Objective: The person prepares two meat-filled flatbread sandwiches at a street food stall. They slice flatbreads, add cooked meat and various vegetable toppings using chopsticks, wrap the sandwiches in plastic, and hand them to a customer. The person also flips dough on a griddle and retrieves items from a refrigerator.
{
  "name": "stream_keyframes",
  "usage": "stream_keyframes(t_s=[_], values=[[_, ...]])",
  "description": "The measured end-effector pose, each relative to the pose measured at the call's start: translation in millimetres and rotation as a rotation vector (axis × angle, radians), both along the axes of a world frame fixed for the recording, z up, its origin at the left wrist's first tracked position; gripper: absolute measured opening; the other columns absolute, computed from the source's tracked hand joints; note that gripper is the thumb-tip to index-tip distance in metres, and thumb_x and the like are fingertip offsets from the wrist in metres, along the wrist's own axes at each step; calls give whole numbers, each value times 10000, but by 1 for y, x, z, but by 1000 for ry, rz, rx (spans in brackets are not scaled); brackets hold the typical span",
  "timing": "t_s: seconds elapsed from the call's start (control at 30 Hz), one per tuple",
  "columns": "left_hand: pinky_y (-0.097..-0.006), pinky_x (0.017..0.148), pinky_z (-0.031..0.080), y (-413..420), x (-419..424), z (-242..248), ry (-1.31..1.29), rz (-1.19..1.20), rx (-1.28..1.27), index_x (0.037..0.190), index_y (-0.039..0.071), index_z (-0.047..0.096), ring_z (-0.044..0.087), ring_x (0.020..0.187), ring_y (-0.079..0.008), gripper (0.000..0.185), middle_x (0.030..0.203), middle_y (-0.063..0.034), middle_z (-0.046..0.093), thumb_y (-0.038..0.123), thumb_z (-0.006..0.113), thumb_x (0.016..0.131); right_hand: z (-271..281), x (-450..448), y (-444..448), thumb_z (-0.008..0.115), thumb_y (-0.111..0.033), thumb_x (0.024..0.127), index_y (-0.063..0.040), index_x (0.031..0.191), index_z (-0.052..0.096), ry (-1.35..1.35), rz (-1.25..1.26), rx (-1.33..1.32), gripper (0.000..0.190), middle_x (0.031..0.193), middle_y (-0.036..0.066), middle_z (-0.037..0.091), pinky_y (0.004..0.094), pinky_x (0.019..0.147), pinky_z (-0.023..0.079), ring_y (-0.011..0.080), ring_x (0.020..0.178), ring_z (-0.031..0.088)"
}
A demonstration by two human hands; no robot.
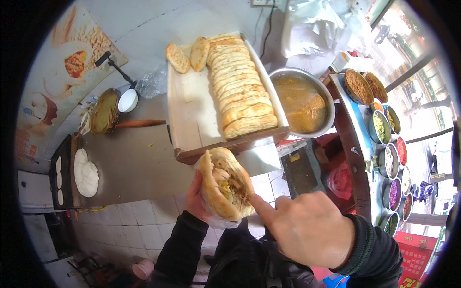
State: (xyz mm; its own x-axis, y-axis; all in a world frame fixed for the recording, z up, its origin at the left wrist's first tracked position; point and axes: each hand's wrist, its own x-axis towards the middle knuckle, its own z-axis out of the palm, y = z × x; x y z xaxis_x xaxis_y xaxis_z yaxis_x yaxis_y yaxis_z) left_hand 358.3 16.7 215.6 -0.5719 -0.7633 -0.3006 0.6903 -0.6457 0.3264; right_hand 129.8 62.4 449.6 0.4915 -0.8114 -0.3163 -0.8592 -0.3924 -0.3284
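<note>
My left hand grips a split flatbread with a clear plastic bag around its lower part. The bread's opening faces up, showing a filling of brown shreds, pale slices and some yellow-green bits. My right hand reaches in from the right, its index finger stretched out to the right edge of the bread by the filling. The other fingers curl under, and the palm is hidden, so whatever may be in it does not show.
Just beyond stands a wooden tray with a row of baked flatbreads. A metal basin of brown broth sits beside it. Bowls of shredded fillings line the right counter. Dough lies on the left worktop, near a pan.
</note>
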Motion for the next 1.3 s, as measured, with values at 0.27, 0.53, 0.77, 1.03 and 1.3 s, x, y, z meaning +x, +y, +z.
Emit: stream_keyframes(t_s=[0.27, 0.53, 0.77, 1.03, 1.3], values=[[-539, 1117, 443, 28, -74, 13, -141, -210, 48, 1534, 76, 400, 550, 1317, -375, 753, 1478, -190, 518, 646, 341, 1044, -29, -78, 22, 657, -175, 866, -53, 1098, 645, -60, -85, -295, 263, 735, 91, 572, 395, 494, 459, 262, 567, 614], [-524, 1118, 443, 38, -130, 10, 170, -238, 127, 1541, 84, 394, 549, 1320, -370, 739, 1485, -183, 516, 634, 311, 1056, -3, -137, 45, 646, -157, 858, -67, 1022, 639, -38, -91, -381, 188, 725, 99, 577, 398, 510, 476, 279, 584, 632], [-509, 1118, 455, 49, -182, 4, 77, -270, 29, 1533, 118, 422, 539, 1347, -340, 637, 1512, -145, 508, 555, 309, 1084, -5, -180, 79, 611, -111, 843, -2, 1043, 602, -171, -275, -37, 228, 660, 185, 655, 481, 570, 544, 381, 623, 688], [-524, 1091, 476, 61, -251, 4, -112, -213, 38, 1534, 101, 409, 573, 1301, -349, 646, 1471, -163, 532, 554, 336, 1079, -10, -225, 125, 579, -135, 886, 37, 1247, 542, -91, -372, 252, 401, 707, 191, 681, 491, 583, 541, 401, 654, 690], [-525, 1133, 440, 67, -308, 10, -60, -308, 47, 1560, 97, 375, 537, 1345, -358, 651, 1503, -162, 505, 537, 362, 1081, -39, -273, 171, 640, -173, 852, -26, 1318, 607, -81, -413, -160, 490, 715, 64, 578, 357, 479, 456, 237, 534, 602]])
